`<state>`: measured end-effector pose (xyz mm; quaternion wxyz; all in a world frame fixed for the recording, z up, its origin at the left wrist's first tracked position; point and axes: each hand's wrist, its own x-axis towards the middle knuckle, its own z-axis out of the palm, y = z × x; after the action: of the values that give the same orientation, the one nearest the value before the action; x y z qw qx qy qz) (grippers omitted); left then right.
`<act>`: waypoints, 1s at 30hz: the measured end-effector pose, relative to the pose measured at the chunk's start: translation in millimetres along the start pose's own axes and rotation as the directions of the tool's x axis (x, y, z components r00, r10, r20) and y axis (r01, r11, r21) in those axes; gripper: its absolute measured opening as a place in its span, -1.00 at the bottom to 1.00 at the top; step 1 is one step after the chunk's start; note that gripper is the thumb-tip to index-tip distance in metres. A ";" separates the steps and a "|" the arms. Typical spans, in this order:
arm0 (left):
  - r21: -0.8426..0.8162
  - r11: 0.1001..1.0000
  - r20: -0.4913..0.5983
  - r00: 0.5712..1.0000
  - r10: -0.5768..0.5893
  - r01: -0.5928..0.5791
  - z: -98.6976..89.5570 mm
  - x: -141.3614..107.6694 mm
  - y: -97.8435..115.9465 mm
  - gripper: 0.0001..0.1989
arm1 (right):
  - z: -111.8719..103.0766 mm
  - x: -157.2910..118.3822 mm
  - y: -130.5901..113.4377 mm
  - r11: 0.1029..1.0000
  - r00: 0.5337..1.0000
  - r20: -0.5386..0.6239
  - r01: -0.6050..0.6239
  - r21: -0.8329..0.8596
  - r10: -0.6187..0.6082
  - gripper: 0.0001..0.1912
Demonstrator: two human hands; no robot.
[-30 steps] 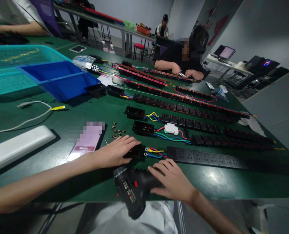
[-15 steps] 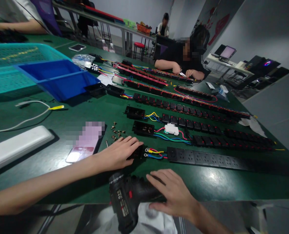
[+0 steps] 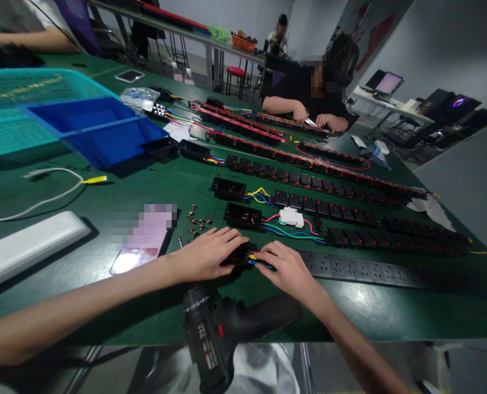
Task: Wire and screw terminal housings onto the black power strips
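My left hand [image 3: 214, 253] is closed over a small black terminal box [image 3: 240, 257], which its fingers partly cover. From the right, my right hand [image 3: 287, 265] pinches the short red, yellow and blue wires [image 3: 255, 257] by their ring-terminal ends, right at the box. Those wires lead to a long black socket strip [image 3: 362, 269] lying to the right. Close in front of me, a black cordless drill [image 3: 210, 334] lies at the table's front edge, touched by neither hand. Several brass screws [image 3: 198, 220] are scattered just behind my left hand.
More socket strips [image 3: 342, 210] with wired boxes lie in rows behind. On the left are a phone [image 3: 145, 241], a white bar-shaped case [image 3: 34, 246], a blue bin [image 3: 99, 128] and a teal basket [image 3: 5, 131]. Across the table, a person [image 3: 309, 93] works with pliers.
My right hand has moved from beside the drill's handle up to the wire ends and pinched them. The ring terminals are now at the box. My left hand has shifted slightly right.
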<state>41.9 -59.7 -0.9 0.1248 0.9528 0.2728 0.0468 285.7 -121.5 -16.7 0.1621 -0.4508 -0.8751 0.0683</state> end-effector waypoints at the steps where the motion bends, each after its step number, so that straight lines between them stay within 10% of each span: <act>1: -0.005 1.000 0.004 1.000 0.006 -0.006 -0.5 0.6 0.2 -0.37 | 0.1 -0.6 -0.3 1.000 1.000 0.007 -0.002 0.005 0.002 -0.79; 30: -0.120 0.992 0.066 0.997 0.033 -0.025 -13.3 4.5 -7.9 -0.46 | 5.6 -6.7 5.1 0.994 0.999 -0.044 -0.019 0.107 0.024 -0.70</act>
<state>39.6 -48.0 9.9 0.1900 0.9485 0.2513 0.0325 291.3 -123.7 -24.8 0.2048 -0.4524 -0.8614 0.1066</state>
